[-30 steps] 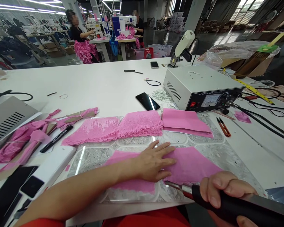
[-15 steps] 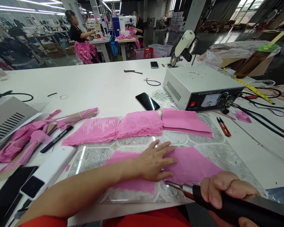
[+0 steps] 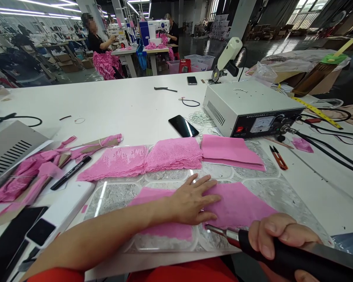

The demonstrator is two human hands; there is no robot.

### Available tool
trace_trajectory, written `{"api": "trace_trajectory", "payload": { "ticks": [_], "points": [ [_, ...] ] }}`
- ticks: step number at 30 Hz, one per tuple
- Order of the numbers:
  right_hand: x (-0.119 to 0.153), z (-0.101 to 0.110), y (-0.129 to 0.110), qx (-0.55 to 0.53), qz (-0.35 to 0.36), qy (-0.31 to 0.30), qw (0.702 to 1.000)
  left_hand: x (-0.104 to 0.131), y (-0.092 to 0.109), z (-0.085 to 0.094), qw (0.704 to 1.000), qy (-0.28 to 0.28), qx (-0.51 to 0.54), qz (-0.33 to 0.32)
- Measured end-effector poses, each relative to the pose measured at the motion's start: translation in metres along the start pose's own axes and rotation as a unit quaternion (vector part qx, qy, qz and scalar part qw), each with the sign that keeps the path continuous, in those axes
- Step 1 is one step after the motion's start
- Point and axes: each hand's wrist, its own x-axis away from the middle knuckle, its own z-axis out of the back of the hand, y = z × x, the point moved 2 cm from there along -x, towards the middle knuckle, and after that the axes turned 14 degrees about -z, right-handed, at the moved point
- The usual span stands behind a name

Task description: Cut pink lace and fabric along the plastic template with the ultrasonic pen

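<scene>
My left hand lies flat with its fingers spread, pressing on pink fabric spread over a grey, marble-patterned mat. The pink fabric shows on both sides of the hand, and my palm hides where the parts meet. My right hand is wrapped round an ultrasonic hand tool with a thick black handle. Its slim metal tip touches or hovers at the near edge of the fabric, just below my left thumb. Beyond my hands sit two stacks of pink lace pieces and a stack of plain pink pieces.
A grey control box with thick cables stands at the back right, near orange-handled snips. A black phone lies beyond the stacks. On the left are a marker, bundled pink straps and a white device. Co-workers sit further back.
</scene>
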Motion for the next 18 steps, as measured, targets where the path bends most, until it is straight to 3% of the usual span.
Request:
{"api": "trace_trajectory", "payload": {
  "ticks": [10,18],
  "points": [
    [-0.007,-0.009,-0.007,0.019,0.004,-0.023,1.000,0.000,0.000,0.002,1.000,-0.005,0.002,0.003],
    [-0.001,0.004,0.007,0.000,0.017,-0.061,0.998,-0.002,0.001,0.001,1.000,-0.024,0.000,0.013]
  ]
}}
